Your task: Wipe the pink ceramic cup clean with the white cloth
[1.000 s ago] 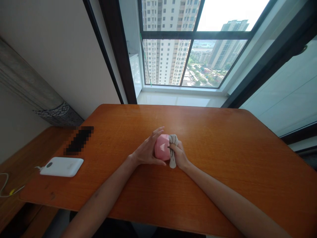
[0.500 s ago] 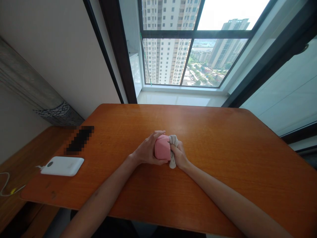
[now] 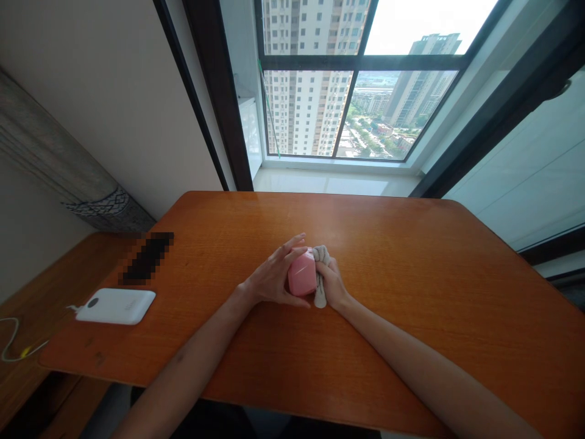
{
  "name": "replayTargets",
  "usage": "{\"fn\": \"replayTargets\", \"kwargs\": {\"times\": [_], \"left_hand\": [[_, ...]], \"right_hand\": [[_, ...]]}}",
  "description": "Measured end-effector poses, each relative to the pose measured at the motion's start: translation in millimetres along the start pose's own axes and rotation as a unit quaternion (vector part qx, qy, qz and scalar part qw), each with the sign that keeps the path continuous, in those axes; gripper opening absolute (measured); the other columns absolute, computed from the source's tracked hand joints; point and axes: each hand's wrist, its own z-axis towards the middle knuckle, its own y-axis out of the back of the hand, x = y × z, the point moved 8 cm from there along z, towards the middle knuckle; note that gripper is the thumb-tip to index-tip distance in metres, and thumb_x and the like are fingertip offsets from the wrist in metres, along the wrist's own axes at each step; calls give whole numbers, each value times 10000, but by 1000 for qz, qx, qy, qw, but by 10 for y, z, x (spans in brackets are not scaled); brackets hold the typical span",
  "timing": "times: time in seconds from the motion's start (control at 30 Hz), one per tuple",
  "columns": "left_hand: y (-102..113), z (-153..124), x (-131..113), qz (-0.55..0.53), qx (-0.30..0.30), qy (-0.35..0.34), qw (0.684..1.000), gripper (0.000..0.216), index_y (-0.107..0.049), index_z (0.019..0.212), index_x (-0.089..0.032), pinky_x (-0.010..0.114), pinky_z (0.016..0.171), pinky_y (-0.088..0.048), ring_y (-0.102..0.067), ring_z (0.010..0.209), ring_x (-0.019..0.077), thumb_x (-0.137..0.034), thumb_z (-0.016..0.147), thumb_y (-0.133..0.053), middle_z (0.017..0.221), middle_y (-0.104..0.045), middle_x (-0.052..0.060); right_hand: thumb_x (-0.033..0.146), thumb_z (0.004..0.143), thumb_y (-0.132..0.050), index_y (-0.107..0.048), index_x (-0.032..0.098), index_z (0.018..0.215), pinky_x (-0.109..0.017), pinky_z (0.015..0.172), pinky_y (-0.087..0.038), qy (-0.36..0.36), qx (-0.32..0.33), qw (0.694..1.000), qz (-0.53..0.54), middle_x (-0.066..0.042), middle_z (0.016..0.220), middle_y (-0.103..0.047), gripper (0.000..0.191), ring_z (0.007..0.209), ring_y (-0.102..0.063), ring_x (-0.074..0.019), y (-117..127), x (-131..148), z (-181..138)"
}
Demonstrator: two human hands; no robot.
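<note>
Pink block (image 3: 302,275): over the tabletop (image 3: 402,292), between the hands; probably light, stiff, slick; best held by opposite sides.
Grey cloth (image 3: 320,297): against its right side; likely soft, easily bunched.
Left hand (image 3: 275,277): fingers spread around the block.
Right hand (image 3: 335,287): clamped on the cloth.

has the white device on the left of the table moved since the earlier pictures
No. The white device lies at the same spot relative to the left edge of the table; only the view shifts very slightly.
</note>
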Motion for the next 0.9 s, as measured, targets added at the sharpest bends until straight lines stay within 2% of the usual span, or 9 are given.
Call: {"fn": "replayTargets", "kwargs": {"times": [0.1,0.27,0.4,0.57,0.63,0.73,0.8,0.9], "left_hand": [[0,17,-22,8,-4,14,1000,1268,-270,1667,-299,635,1222,-488,-478,1525,445,-594,668,-994,1671,-370,229],[64,50,-69,-36,-42,63,996,1046,-375,1583,-243,539,1150,-545,-598,1367,372,-473,726,-929,1464,-551,173],[72,42,3,-89,-21,141,986,955,-415,1541,-242,455,1027,-578,-669,1202,322,-547,769,-885,1414,-599,139],[9,-27,161,-185,-8,208,960,832,-450,1532,-196,383,892,-572,-679,982,252,-728,929,-663,1261,-679,110],[-19,-42,193,-203,-15,209,957,847,-452,1534,-197,405,938,-575,-681,1035,267,-771,938,-632,1310,-668,124],[6,-36,177,-192,-52,167,966,882,-397,1588,-222,500,1131,-529,-628,1301,337,-777,946,-638,1537,-536,177],[40,-22,119,-151,-66,110,980,958,-355,1625,-237,573,1240,-449,-513,1476,389,-766,909,-709,1635,-431,204],[24,-12,22,-65,-37,27,997,1195,-292,1671,-282,649,1280,-396,-382,1589,447,-718,745,-907,1703,-338,230]], "right_hand": [[385,806,-667,-616,198,674,-256,580,-392,5,-1,1000,-2,20,692,-521,235,656,-410,-131,-8,41,-6],[362,806,-663,-562,203,652,-255,552,-354,21,9,1000,-20,38,656,-478,243,612,-383,-113,-43,127,-44],[377,832,-648,-595,195,682,-255,543,-351,27,24,999,-38,37,644,-493,242,593,-398,-112,-63,125,-90],[383,814,-668,-623,189,680,-257,546,-354,25,38,997,-55,30,624,-511,241,595,-414,-117,-92,111,-121],[379,806,-662,-631,189,683,-259,547,-360,20,36,998,-54,27,628,-519,229,597,-419,-120,-98,117,-118],[372,799,-649,-616,196,671,-259,553,-369,14,23,999,-47,23,645,-525,220,606,-425,-122,-80,125,-95],[365,790,-646,-581,203,641,-256,546,-357,9,11,999,-41,26,638,-511,230,602,-412,-119,-55,116,-71],[361,765,-649,-550,209,611,-253,540,-347,2,-2,1000,-31,32,621,-486,239,596,-389,-114,-28,95,-39]]}}
